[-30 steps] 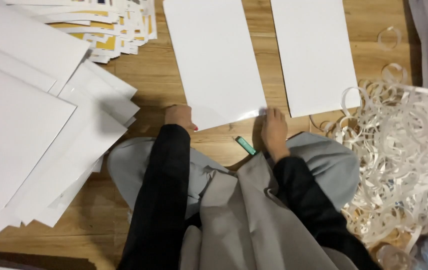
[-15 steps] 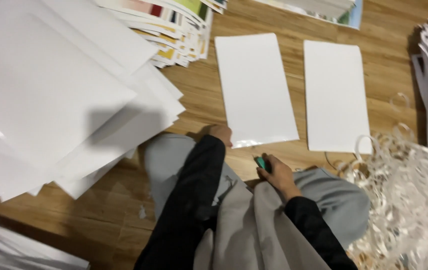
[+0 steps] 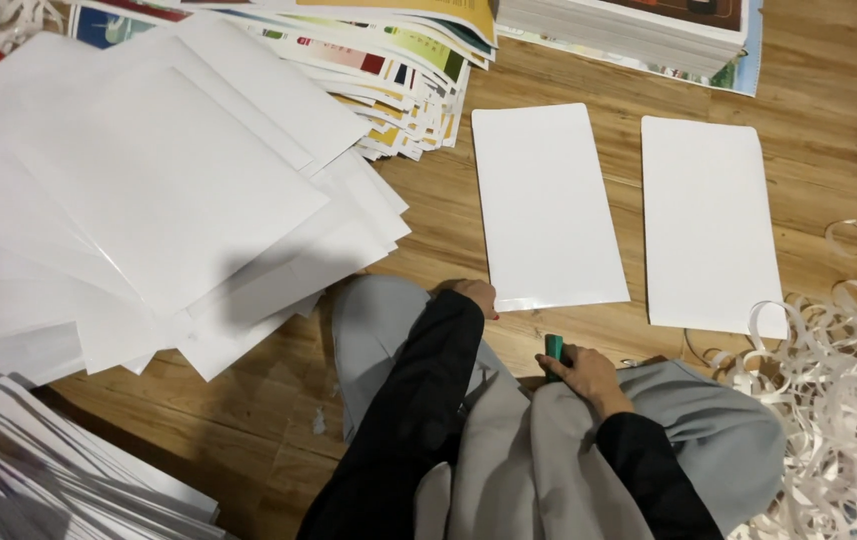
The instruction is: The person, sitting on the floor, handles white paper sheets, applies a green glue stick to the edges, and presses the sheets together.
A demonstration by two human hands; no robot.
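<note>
Right hand: my right hand (image 3: 589,373) is curled shut around a small green tool (image 3: 554,348), only its top end showing above my fingers; it rests on my grey-clad knee, just short of the floor.
Left hand: my left hand (image 3: 471,294) lies with fingers bent at the near left corner of the left white sheet (image 3: 547,205), touching its edge; I cannot tell whether it grips the corner or only presses on it.
Green tool: at the near side of the wooden floor (image 3: 809,70), between my two hands, just below the near edge of the left white sheet.
White sheets, counted: two long plain white rectangles lie flat side by side on the floor ahead of me, the left one and the right white sheet (image 3: 711,222), apart with a strip of wood between them.
Loose white pile: a fanned heap of blank white sheets (image 3: 149,190) covers the left side of the floor; too many to count.
Printed stack: colour-printed sheets (image 3: 399,70) in yellow, green and red are fanned out at the far edge, partly under the white heap.
Far stack: a thick squared stack (image 3: 639,30) at the far right, with a blue edge.
Paper strips: a tangle of curled white trimmings (image 3: 839,390) at the near right corner.
</note>
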